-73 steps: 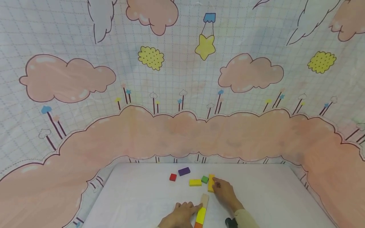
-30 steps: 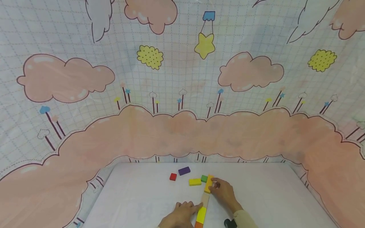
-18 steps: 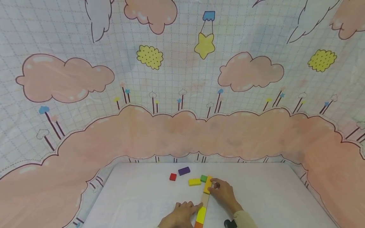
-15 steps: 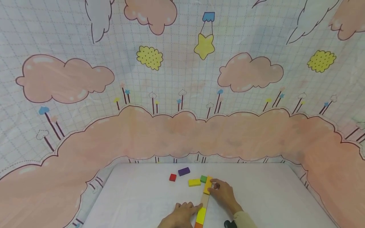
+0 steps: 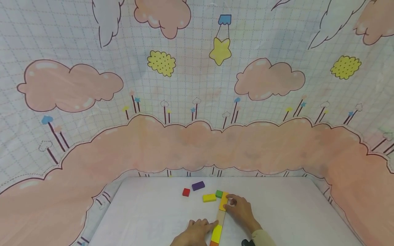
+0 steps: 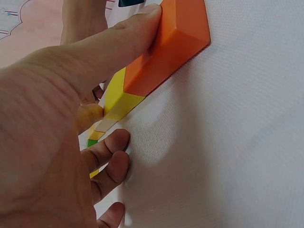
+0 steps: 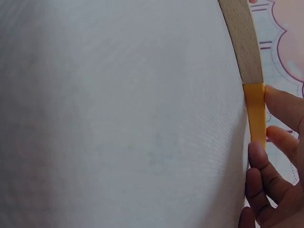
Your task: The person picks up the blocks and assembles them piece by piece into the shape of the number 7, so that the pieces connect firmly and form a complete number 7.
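Note:
A row of wooden blocks runs up the table in the head view: an orange block (image 5: 214, 243), a yellow block (image 5: 217, 233), a bare-wood block (image 5: 221, 217) and an amber block (image 5: 223, 201). My left hand (image 5: 194, 233) lies along the row's left side, index fingertip at the bare-wood and yellow joint. In the left wrist view its thumb (image 6: 114, 50) presses the orange block, other fingers loose. My right hand (image 5: 241, 209) holds the amber block by thumb and fingertips; the right wrist view shows this block (image 7: 256, 111) end to end with the bare-wood one.
Beside the amber block's far end sits a green cube (image 5: 219, 194). Further left are another yellow block (image 5: 209, 198), a red cube (image 5: 186, 192) and a purple block (image 5: 198, 186). A black object (image 5: 247, 243) shows by the right wrist. Behind the white table (image 5: 147, 212) hangs patterned cloth.
My right hand has slid the amber block left and turned it slightly, bringing it into line with the bare-wood block. The green cube has shifted slightly left. My left hand has stayed put.

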The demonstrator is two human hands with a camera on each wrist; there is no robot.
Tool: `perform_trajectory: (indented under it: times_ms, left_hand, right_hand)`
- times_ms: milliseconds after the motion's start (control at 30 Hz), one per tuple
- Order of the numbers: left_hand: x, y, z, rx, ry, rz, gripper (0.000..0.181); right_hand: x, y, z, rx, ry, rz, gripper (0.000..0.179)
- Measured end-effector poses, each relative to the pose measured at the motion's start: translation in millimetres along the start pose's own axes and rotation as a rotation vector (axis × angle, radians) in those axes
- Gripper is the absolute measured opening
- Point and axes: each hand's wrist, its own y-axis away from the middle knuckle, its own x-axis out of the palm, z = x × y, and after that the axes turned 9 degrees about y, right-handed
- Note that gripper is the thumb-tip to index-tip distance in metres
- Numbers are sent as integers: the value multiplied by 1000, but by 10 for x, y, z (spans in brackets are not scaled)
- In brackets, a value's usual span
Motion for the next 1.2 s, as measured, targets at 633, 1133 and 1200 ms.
perform_trajectory:
  times_ms: [633, 1133, 1200]
  left_hand:
    - [-18, 34, 4, 14, 12, 8, 76]
    - [8, 20, 24, 10, 22, 13, 74]
    - [12, 18, 26, 13, 15, 6, 74]
  right_hand:
    - [-2, 14, 24, -1, 13, 16, 39]
    - [-13, -5, 33, -3, 28, 82, 38]
    - [-4, -14, 26, 1, 22, 81, 37]
